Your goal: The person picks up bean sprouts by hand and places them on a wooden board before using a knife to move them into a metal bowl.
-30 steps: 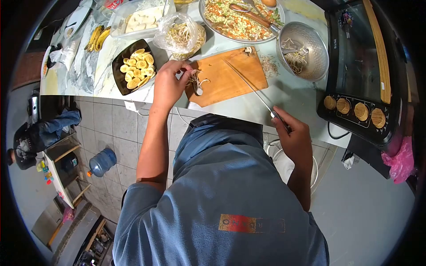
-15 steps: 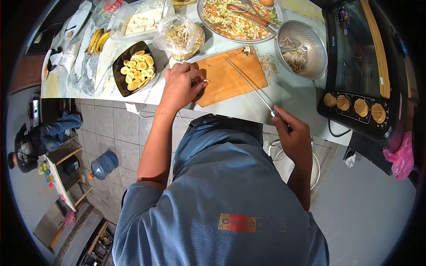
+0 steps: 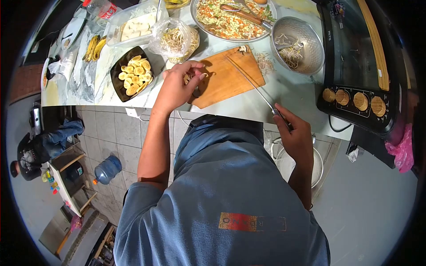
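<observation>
Site type: kitchen; the pictures do not establish whether domestic or commercial. Identifying features: a marble-patterned worktop [image 3: 301, 99] carries a wooden cutting board [image 3: 233, 84], a knife [image 3: 252, 85] extending over it, a dimpled metal bowl [image 3: 314, 48] and a round tray [image 3: 235, 40] of shredded vegetables [image 3: 217, 24]. A countertop oven [image 3: 348, 101] with four knobs stands at the right end. Below, grey floor tiles [image 3: 128, 131] support a large water bottle [image 3: 108, 170].

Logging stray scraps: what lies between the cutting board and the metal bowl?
In the head view, a small scatter of thin strands, perhaps sprout trimmings, lies between the cutting board and metal bowl.
</observation>
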`<control>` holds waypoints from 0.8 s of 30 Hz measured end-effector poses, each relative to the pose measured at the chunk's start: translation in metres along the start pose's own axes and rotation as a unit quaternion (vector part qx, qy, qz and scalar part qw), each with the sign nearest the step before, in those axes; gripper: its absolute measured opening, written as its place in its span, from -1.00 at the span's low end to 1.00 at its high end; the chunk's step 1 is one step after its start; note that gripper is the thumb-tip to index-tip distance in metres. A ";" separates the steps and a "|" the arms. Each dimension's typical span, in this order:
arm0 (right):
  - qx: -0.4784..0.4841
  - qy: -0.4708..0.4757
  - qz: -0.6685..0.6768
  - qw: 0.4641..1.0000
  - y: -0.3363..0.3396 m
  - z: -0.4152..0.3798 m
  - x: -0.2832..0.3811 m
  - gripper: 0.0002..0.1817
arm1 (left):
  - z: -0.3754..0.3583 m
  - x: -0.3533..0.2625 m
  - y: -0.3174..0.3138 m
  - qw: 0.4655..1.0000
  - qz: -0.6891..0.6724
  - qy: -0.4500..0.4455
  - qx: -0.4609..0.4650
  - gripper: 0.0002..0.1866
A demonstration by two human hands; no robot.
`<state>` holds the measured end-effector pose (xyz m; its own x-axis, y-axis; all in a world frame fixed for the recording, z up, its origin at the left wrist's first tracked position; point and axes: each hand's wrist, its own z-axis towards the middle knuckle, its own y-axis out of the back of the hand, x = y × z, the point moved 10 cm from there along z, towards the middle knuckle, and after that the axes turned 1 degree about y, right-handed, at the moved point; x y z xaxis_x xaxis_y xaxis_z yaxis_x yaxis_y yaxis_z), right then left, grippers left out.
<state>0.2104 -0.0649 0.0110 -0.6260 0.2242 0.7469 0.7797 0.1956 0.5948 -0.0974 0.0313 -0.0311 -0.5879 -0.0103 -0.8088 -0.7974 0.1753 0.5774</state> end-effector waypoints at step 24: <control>-0.067 -0.033 0.011 0.997 0.021 -0.018 -0.022 -0.62 | 0.037 -0.020 -0.058 0.994 -0.075 -0.013 0.077 -0.81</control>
<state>0.2412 -0.0833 0.0124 -0.6049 0.2897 0.7417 0.7851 0.0617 0.6162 -0.0341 0.0578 -0.0524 -0.4587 -0.0230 -0.8883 -0.8447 0.3215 0.4279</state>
